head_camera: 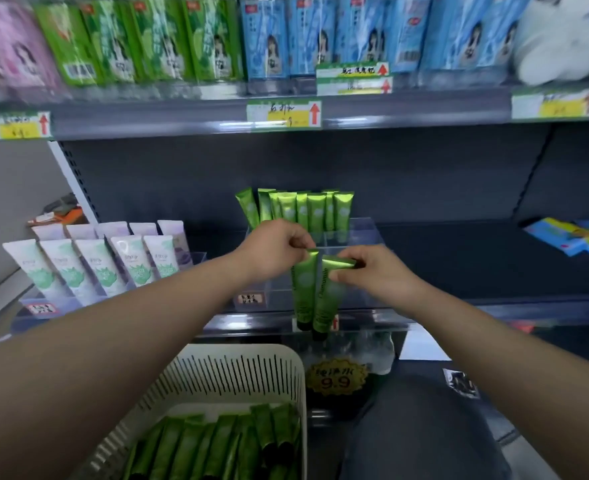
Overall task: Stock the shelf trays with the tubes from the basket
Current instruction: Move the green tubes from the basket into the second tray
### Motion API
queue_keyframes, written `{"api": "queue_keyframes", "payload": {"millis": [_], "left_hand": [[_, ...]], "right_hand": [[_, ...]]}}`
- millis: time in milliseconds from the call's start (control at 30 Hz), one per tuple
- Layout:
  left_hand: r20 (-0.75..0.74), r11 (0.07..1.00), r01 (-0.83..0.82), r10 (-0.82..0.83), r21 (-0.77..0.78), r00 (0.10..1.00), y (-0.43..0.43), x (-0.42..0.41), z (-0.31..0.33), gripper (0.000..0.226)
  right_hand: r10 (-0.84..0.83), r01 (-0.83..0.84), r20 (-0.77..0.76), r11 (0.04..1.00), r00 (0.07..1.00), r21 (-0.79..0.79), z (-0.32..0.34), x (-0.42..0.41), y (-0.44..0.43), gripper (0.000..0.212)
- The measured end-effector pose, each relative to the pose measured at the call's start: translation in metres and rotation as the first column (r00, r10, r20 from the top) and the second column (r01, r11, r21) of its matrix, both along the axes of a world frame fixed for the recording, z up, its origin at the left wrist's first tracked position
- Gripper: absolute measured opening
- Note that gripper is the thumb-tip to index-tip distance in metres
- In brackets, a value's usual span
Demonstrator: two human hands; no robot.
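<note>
While both hands (320,263) pinch two green tubes (315,292), eight stand shelved.

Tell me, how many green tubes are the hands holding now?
2. The left hand pinches the top of one green tube; the right hand pinches the other beside it. Both hang cap-down before the clear tray. None seems hidden.

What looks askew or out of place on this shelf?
In the clear tray, the leftmost standing green tube leans left while the rest of the row stands upright. The left hand and right hand each pinch a green tube by its crimped end, caps down. Nothing spilled or damaged.
</note>
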State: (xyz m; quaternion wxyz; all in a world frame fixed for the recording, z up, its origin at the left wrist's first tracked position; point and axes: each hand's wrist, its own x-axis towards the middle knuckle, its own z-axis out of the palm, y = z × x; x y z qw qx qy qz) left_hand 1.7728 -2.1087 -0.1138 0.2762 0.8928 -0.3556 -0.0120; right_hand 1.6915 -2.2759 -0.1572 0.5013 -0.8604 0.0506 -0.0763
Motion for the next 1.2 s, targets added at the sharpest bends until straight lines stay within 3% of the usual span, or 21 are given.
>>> {"api": "queue_keyframes", "payload": {"millis": [367, 667, 1000, 1200], "left_hand": [[0.154, 0.997, 0.031, -0.020, -0.073, 0.988, -0.079, 0.027, 0.030, 0.014], [0.229, 0.991, 0.031, 0.000, -0.128, 0.973, -0.131, 0.063, 0.023, 0.019], [0.333, 0.989, 0.059, -0.010, -0.136, 0.943, -0.172, 0.105, 0.023, 0.022], [0.346, 0.989, 0.045, 0.006, -0.140, 0.938, -0.192, 0.135, 0.015, 0.024]], "right_hand": [[-0.078, 0.079, 0.175, 0.997, 0.982, -0.003, 0.036, 0.020, -0.068, 0.002], [-0.217, 0.213, 0.231, 0.976, 0.949, 0.041, 0.033, 0.051, -0.115, 0.018], [-0.265, 0.275, 0.281, 0.962, 0.922, 0.005, 0.033, 0.102, -0.153, 0.002], [-0.289, 0.304, 0.351, 0.953, 0.891, 0.011, 0.028, 0.135, -0.170, 0.011]]}}
